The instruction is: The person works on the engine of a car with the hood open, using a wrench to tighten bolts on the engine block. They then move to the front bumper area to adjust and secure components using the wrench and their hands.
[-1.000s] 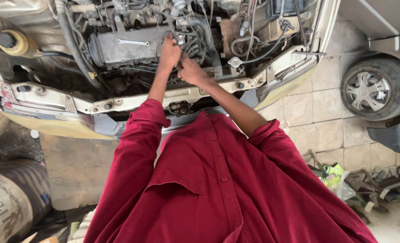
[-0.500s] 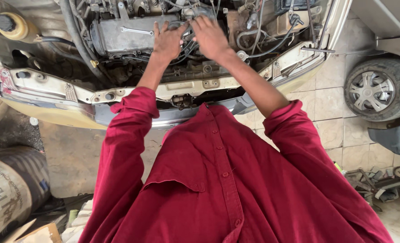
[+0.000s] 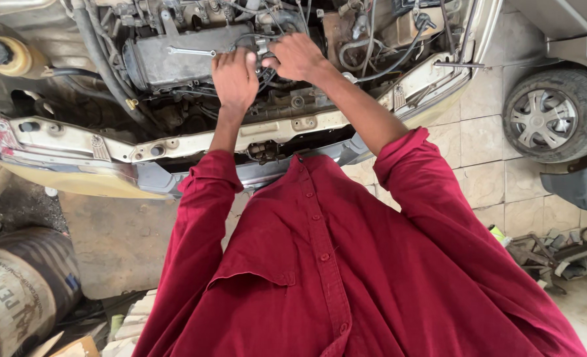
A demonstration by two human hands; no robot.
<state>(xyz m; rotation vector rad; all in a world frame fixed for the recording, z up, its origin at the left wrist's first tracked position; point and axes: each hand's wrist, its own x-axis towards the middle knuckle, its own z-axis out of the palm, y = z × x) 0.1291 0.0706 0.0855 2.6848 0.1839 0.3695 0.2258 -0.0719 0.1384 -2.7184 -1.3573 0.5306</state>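
The work is at the wiring [image 3: 267, 66] that runs along the right end of the engine cover [image 3: 174, 59], in the middle of the open engine bay. The right hand [image 3: 298, 56] is curled, fingers together, on a small part among those wires; what exactly it pinches is hidden by the knuckles. The left hand [image 3: 235, 78] lies palm down just beside it, fingers loosely spread, pressing on the front edge of the cover and the wires under it; it does not seem to grip anything.

A spanner [image 3: 191, 51] lies loose on top of the cover, near the left hand and untouched. That suggests the job is in its middle: the bay is open, a tool is laid ready, and both hands are on the wiring by feel, with no part yet lifted clear of the engine.

Outward from there, a dark hose [image 3: 105, 73] curves down the left side of the bay, and a yellow tank [image 3: 12, 56] with a black cap sits at the bay's left edge. The pale front crossbar [image 3: 174, 142] runs below the hands. On the floor, a drum [image 3: 16, 297] stands at the lower left, another car's wheel [image 3: 554, 119] is at the right, and scrap parts [image 3: 557, 254] lie below it.
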